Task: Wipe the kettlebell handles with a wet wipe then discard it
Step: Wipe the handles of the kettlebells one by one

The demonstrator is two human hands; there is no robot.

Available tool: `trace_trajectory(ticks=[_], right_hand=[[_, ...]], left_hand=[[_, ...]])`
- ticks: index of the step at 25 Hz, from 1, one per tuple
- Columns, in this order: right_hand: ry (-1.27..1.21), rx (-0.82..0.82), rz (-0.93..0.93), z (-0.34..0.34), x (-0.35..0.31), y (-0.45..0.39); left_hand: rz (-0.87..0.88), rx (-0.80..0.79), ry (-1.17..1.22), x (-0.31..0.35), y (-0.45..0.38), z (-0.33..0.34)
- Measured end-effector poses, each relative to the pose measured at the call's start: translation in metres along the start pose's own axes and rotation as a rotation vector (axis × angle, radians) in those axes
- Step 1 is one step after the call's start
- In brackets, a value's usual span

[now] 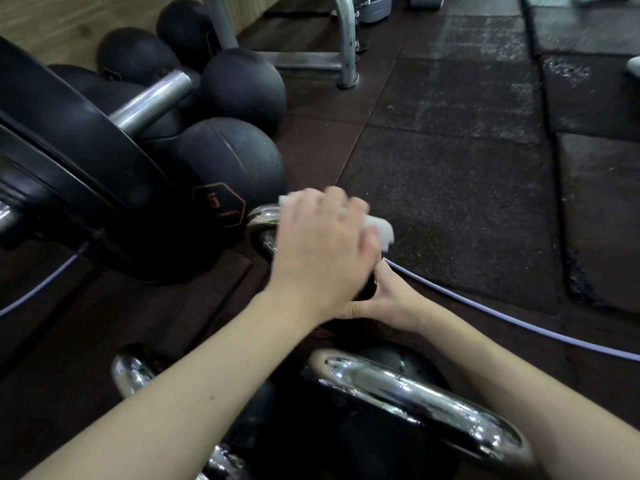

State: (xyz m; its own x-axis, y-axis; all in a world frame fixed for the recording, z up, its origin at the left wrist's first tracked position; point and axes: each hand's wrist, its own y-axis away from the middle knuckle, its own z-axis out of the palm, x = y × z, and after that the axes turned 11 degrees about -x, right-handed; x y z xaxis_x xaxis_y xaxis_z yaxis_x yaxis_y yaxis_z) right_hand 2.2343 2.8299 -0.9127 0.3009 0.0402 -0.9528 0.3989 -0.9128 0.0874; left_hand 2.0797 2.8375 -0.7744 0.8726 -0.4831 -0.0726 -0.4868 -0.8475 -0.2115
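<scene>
Left hand (320, 244) clutching white wet wipe (379, 230) over chrome kettlebell handle (265, 220); right hand (388, 299) gripping the dark kettlebell body below.

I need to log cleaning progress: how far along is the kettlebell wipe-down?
Midway, apparently. The left hand rubs the wet wipe over a chrome handle while the right hand steadies that kettlebell. The nearest handle looks wet. Discarding the wipe remains.

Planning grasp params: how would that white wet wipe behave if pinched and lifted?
Probably floppy: the wet wipe is bunched under the left hand over the chrome handle. Likely very light. Its free corner would probably droop.
</scene>
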Motion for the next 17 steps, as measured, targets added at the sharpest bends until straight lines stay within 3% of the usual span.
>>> trace_trajectory(ticks=[2, 4, 8, 11, 12, 14, 17], right_hand=[[0.029, -0.037, -0.009, 0.0, -0.002, -0.001], [0.017, -0.019, -0.018, 0.0, -0.002, 0.0], [-0.037, 0.019, -0.013, 0.001, 0.005, 0.002], [-0.053, 0.016, -0.014, -0.001, 0.002, 0.002], [-0.056, 0.013, -0.019, -0.001, 0.001, 0.002], [-0.049, 0.009, -0.017, -0.001, -0.001, 0.003], [-0.029, 0.012, 0.001, 0.0, -0.003, 0.004]], left_hand=[[0.241, -0.014, -0.125, 0.007, 0.001, 0.004], [0.27, -0.035, -0.097, -0.01, 0.001, 0.001], [-0.131, -0.057, 0.188, -0.056, 0.004, -0.006], [-0.484, -0.108, 0.757, -0.076, -0.007, -0.009], [-0.596, -0.112, 0.841, -0.078, -0.011, -0.01], [-0.606, -0.188, 0.659, -0.067, -0.016, -0.015], [-0.376, -0.074, 0.158, -0.025, -0.005, -0.016]])
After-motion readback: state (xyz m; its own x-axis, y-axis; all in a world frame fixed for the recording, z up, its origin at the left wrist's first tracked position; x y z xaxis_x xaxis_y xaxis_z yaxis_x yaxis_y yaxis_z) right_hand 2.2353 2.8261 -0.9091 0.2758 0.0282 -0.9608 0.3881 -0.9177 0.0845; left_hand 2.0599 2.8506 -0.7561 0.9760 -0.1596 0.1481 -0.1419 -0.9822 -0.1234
